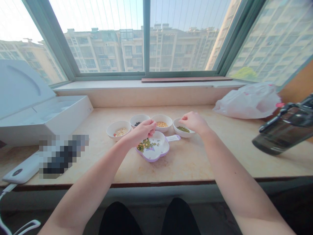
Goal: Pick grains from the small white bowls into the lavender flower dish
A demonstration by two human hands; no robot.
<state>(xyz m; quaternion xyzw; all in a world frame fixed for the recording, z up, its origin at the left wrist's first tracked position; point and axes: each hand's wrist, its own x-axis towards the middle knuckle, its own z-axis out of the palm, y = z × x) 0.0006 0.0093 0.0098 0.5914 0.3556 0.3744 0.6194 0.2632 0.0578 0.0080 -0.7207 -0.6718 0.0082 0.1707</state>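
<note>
A purple-rimmed, flower-shaped dish [160, 151] with a short handle holds mixed green and yellow beans [146, 144] on its left side. Above its back left part is my left hand [144, 132], fingers closed; whatever it grips is hidden. My right hand [195, 121] pinches at the white bowl [176, 125] of green beans [183, 129], its fingertips over the rim. Between the hands stands a bowl of yellow grains [161, 124]. Dark beans [137, 123] lie in another bowl, partly covered by my left hand. The leftmost bowl [111, 134] contains pale, flaky pieces.
An open white box [66, 114] takes up the left side, with a white power bank [23, 171] and cable in front. Something blurred out lies beside it. To the right are a plastic bag [246, 101] and a dark, tilted bottle [278, 135]. Windows rise behind the counter.
</note>
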